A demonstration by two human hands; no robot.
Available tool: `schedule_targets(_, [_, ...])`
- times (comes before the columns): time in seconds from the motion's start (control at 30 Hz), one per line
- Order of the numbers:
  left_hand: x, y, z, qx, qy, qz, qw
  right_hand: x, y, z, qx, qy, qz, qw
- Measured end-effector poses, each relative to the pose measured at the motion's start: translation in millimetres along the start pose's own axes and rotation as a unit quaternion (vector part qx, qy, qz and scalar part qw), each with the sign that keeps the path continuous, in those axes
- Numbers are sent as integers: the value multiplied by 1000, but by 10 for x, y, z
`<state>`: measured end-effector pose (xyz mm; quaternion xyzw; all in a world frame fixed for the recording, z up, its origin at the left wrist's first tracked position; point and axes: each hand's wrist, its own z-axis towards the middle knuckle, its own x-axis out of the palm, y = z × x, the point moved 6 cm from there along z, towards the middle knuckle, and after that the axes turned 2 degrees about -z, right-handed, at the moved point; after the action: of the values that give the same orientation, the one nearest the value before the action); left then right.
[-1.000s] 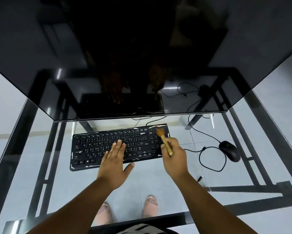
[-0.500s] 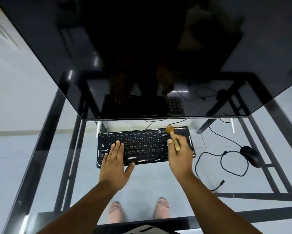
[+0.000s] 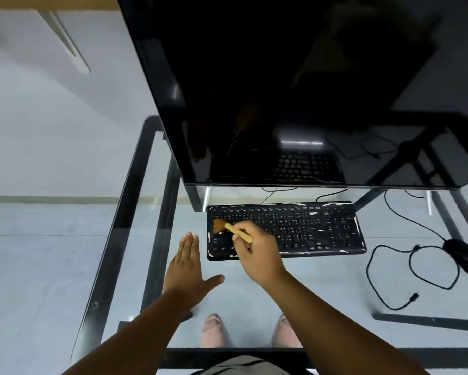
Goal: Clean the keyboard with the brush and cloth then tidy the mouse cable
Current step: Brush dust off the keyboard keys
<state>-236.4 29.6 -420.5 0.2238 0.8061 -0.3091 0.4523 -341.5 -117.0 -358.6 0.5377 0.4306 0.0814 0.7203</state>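
head view. my right hand pinches the brush, bristles on the keyboard at its left end; the keyboard's long axis runs left to right, so the unbrushed keys lie rightward of the brush. my left hand lies flat, fingers straight, on the glass desk just left of the keyboard. a second earlier the brush was at the right end and my left hand rested on the keys. the mouse and its looped cable sit far right.
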Motion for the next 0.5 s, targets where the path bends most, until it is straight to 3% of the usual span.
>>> schedule_targets(0.13, [5,8,7,6,-1,8,1000,-95,-54,27,0,-86,-53,995])
schedule_targets(0.27, [12,13,7,8,1,17,1000,54,17,26,-36,24,-44,998])
schedule_targets(0.4, [15,14,17,7,0,8,1000,-127,-120,-7,-6,-94,-75,993])
schedule_targets(0.5, [19,24,11,7,-7,-4,1000,-66,-94,-35,-22,-9,-28,999])
